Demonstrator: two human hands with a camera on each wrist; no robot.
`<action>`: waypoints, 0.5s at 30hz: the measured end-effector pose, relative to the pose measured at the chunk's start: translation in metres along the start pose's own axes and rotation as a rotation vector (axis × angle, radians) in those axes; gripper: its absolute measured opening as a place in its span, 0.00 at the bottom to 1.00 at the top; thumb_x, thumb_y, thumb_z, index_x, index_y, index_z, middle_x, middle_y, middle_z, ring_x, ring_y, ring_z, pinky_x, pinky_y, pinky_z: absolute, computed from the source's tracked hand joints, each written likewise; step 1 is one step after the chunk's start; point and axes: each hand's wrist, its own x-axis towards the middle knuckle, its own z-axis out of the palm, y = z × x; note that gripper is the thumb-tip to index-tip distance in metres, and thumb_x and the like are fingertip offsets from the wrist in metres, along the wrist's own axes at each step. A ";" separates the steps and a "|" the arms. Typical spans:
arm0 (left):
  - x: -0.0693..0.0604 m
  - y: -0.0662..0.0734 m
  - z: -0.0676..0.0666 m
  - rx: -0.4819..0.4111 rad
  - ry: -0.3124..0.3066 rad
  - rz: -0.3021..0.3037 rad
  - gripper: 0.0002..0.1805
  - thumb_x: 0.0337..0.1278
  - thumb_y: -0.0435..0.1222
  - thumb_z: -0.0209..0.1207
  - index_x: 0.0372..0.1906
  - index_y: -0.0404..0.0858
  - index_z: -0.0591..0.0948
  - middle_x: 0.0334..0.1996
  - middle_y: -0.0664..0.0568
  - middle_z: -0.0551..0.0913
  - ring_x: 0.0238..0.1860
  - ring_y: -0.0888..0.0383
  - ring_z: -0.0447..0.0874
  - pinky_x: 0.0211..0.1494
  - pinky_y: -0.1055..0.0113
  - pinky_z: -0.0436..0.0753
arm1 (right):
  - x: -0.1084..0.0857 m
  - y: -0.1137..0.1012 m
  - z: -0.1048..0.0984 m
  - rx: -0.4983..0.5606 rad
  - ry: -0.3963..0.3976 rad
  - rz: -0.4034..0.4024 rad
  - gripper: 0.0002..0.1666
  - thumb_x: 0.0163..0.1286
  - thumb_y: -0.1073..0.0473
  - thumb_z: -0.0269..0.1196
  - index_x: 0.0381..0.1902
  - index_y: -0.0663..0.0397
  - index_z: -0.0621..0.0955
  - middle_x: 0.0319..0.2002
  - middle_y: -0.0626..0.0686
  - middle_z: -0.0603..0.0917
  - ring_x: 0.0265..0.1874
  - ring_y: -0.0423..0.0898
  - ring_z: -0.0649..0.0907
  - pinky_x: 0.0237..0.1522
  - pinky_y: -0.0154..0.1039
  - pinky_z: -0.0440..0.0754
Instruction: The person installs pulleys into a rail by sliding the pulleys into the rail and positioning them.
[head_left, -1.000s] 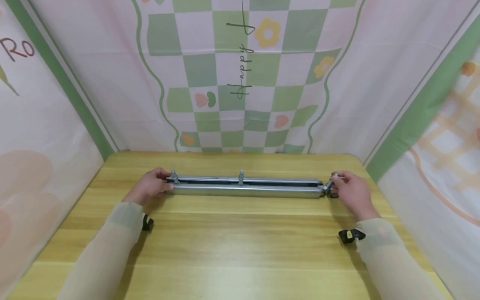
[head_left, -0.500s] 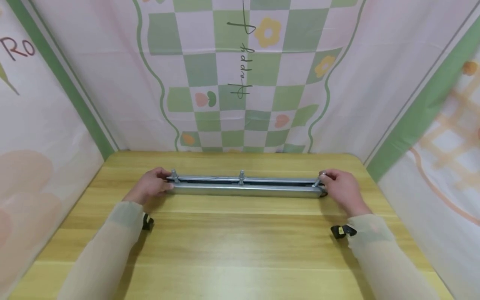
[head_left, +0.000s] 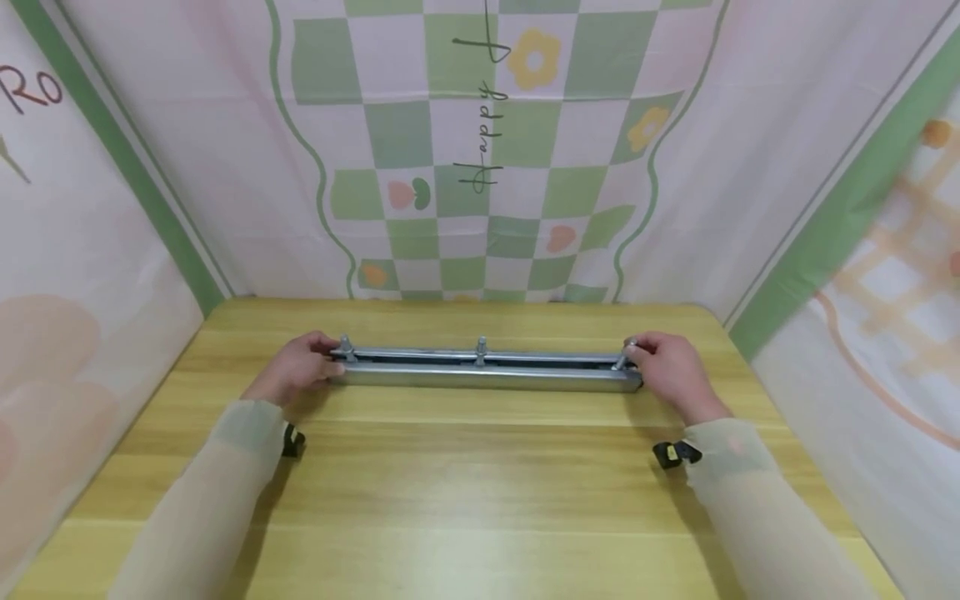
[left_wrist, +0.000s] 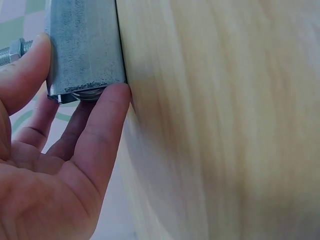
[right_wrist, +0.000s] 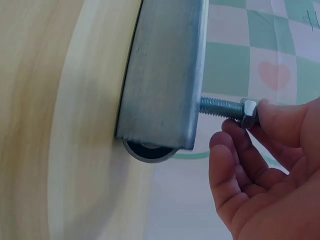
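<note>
A grey metal channel rail point(head_left: 487, 379) with a slot along its top lies across the table. At its left end my left hand point(head_left: 300, 367) grips it, the thumb on the upper edge and a finger at the end's lower corner, as the left wrist view shows. Close to that thumb a threaded bolt with a nut point(head_left: 346, 347) stands up from the slot; another bolt point(head_left: 482, 350) rises mid-rail. My right hand point(head_left: 675, 371) pinches the top of a third bolt point(right_wrist: 220, 107), which leans slightly at the right end. Below it, a round wheel point(right_wrist: 150, 152) partly shows beyond the rail's end.
The wooden table point(head_left: 465, 483) extends in front of the rail. Behind it hangs a checkered cloth point(head_left: 517, 192), with patterned cloth panels at both sides. Black straps with small devices sit on both wrists.
My right hand has moved left, carrying the bolt from outside the rail's right end into the slot, and its wheel has slid mostly inside. My left hand keeps its hold.
</note>
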 end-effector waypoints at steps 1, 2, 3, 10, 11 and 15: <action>0.000 0.000 0.000 0.002 0.001 0.001 0.27 0.59 0.30 0.66 0.62 0.31 0.71 0.63 0.36 0.70 0.54 0.44 0.74 0.51 0.54 0.81 | 0.000 -0.001 0.001 0.000 -0.002 -0.002 0.20 0.78 0.54 0.54 0.53 0.63 0.82 0.47 0.63 0.83 0.42 0.56 0.80 0.42 0.51 0.76; 0.000 0.000 0.000 0.002 0.001 0.002 0.27 0.58 0.30 0.66 0.62 0.31 0.71 0.63 0.36 0.70 0.54 0.44 0.74 0.51 0.54 0.81 | 0.000 -0.003 0.002 0.000 -0.003 -0.004 0.19 0.78 0.54 0.54 0.53 0.63 0.82 0.47 0.63 0.83 0.42 0.56 0.80 0.41 0.51 0.77; 0.000 0.001 0.000 0.001 0.001 0.004 0.27 0.58 0.30 0.65 0.62 0.31 0.71 0.63 0.35 0.70 0.53 0.44 0.75 0.51 0.54 0.81 | 0.000 -0.004 0.003 -0.003 -0.004 -0.008 0.19 0.78 0.55 0.54 0.53 0.64 0.82 0.46 0.63 0.84 0.41 0.56 0.80 0.41 0.51 0.77; 0.001 -0.001 0.000 0.007 0.008 0.007 0.27 0.58 0.30 0.66 0.62 0.31 0.72 0.63 0.35 0.70 0.53 0.44 0.75 0.50 0.55 0.81 | 0.002 -0.005 0.008 -0.032 -0.003 -0.016 0.18 0.78 0.56 0.53 0.52 0.64 0.82 0.45 0.63 0.83 0.39 0.56 0.79 0.38 0.50 0.76; 0.001 -0.001 0.000 0.007 0.009 0.006 0.27 0.58 0.30 0.66 0.62 0.31 0.72 0.63 0.35 0.70 0.53 0.44 0.75 0.51 0.55 0.81 | 0.002 -0.006 0.008 -0.033 -0.001 -0.016 0.18 0.78 0.56 0.53 0.52 0.64 0.81 0.44 0.63 0.83 0.39 0.56 0.79 0.38 0.50 0.76; 0.000 0.000 0.000 0.012 0.012 0.002 0.27 0.58 0.30 0.66 0.62 0.31 0.72 0.62 0.36 0.71 0.52 0.45 0.75 0.51 0.55 0.81 | 0.003 -0.008 0.009 -0.029 -0.007 -0.015 0.18 0.78 0.56 0.53 0.52 0.65 0.81 0.44 0.63 0.83 0.39 0.56 0.79 0.37 0.50 0.77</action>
